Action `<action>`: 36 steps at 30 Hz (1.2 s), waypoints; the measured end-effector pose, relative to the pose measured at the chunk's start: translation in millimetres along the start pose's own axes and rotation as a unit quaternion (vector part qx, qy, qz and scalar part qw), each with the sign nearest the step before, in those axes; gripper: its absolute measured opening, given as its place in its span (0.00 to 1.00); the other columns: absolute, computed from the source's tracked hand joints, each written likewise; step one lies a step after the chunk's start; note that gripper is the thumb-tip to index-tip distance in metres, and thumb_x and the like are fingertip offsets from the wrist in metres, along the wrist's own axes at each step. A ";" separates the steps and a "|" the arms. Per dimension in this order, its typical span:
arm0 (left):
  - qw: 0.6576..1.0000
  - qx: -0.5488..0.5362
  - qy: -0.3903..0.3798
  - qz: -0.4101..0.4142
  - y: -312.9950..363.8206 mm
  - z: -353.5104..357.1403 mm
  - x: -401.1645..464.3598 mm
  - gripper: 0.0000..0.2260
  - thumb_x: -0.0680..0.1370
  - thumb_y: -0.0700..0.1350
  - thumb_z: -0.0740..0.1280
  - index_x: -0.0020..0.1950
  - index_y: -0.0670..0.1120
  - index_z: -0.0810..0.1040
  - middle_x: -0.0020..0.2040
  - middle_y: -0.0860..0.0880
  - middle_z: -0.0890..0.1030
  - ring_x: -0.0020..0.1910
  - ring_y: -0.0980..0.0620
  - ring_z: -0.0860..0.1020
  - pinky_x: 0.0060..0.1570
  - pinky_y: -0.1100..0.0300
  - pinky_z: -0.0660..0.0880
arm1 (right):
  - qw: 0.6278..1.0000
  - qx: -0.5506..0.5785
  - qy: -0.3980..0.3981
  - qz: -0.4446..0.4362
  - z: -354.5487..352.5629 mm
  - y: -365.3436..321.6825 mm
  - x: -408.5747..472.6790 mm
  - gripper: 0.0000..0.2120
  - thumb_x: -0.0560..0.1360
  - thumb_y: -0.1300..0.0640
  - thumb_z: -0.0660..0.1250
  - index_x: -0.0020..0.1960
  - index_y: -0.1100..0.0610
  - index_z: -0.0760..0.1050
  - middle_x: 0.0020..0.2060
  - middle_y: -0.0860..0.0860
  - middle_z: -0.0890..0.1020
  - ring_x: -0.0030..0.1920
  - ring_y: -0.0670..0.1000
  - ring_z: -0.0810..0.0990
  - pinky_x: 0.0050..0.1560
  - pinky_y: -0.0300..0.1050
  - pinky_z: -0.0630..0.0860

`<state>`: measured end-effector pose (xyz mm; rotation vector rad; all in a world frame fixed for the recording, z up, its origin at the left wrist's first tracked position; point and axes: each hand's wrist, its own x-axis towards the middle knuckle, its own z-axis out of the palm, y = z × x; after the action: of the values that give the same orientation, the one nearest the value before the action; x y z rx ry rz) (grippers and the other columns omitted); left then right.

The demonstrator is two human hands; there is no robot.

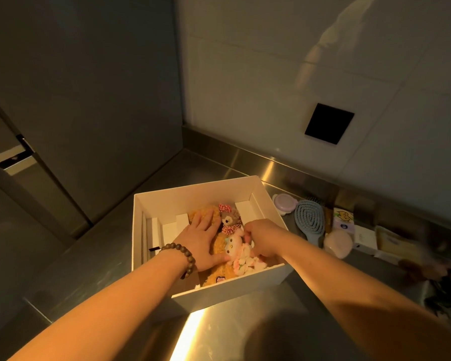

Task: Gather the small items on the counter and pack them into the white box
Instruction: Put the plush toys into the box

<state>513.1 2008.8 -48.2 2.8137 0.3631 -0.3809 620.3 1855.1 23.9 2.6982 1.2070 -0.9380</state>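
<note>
Inside the white box point(193, 196), both of a person's bare hands work over a pile of soft toys on a steel counter point(245, 329). Reaching in from the lower left, the left hand point(202, 243) lies palm down with fingers straight and slightly spread, pressing flat on an orange plush toy point(219, 250), the thumb stretched toward a small white and pink plush doll point(238, 252). A dark beaded bracelet point(185, 257) circles the left wrist. The right forearm crosses the near right corner of the box, and the right hand point(263, 239) curls down at the wrist, fingertips bent onto the white and pink doll; whether they pinch it or only press it cannot be told. A small brown plush bear point(231, 218) with red-and-white striped bows lies between the 2 hands, toward the far side of the box.

The box stands open, its lid nowhere over it. Just right of the box, outside it, sit a round lilac container point(284, 203), a blue-grey hairbrush point(310, 220) lying bristles up, a pale pink rounded item point(339, 243), a small printed packet point(343, 217) and white flat boxes point(365, 238). A black square panel point(328, 123) is set in the tiled wall behind
</note>
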 end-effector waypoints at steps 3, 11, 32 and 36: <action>1.000 0.008 0.014 -0.007 2.1 1.7 3.7 0.44 0.67 0.74 0.56 0.74 0.59 0.39 0.75 0.53 0.36 0.74 0.46 0.39 0.70 0.50 0.44 | 0.998 0.063 -0.020 0.011 6.3 2.6 1.8 0.17 0.71 0.65 0.71 0.58 0.59 0.74 0.55 0.57 0.79 0.54 0.56 0.79 0.53 0.47 0.77; 0.999 -0.012 0.050 -0.018 8.4 2.0 18.5 0.46 0.66 0.73 0.60 0.75 0.57 0.39 0.76 0.54 0.40 0.75 0.46 0.40 0.70 0.50 0.41 | 0.988 0.118 0.083 -0.048 8.5 6.5 9.5 0.21 0.73 0.62 0.70 0.63 0.50 0.74 0.57 0.50 0.77 0.54 0.52 0.77 0.51 0.42 0.74; 0.992 -0.009 0.127 0.018 18.6 -32.5 -8.6 0.36 0.74 0.67 0.53 0.76 0.55 0.43 0.77 0.52 0.43 0.75 0.51 0.41 0.68 0.55 0.38 | 0.961 0.208 0.143 -0.113 -0.4 8.5 -22.7 0.16 0.79 0.56 0.63 0.66 0.45 0.73 0.65 0.47 0.75 0.64 0.50 0.73 0.59 0.42 0.71; 0.983 -0.027 0.182 0.028 47.5 -55.3 -16.8 0.35 0.75 0.67 0.51 0.76 0.54 0.45 0.77 0.52 0.45 0.75 0.51 0.44 0.67 0.56 0.40 | 0.940 0.223 0.224 -0.127 -8.8 20.8 -53.1 0.18 0.78 0.56 0.63 0.68 0.47 0.71 0.71 0.45 0.69 0.71 0.48 0.66 0.65 0.41 0.64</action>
<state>523.0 1977.9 19.3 2.8257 0.3605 0.1578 611.9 1807.7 55.7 3.3084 1.6250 -0.7023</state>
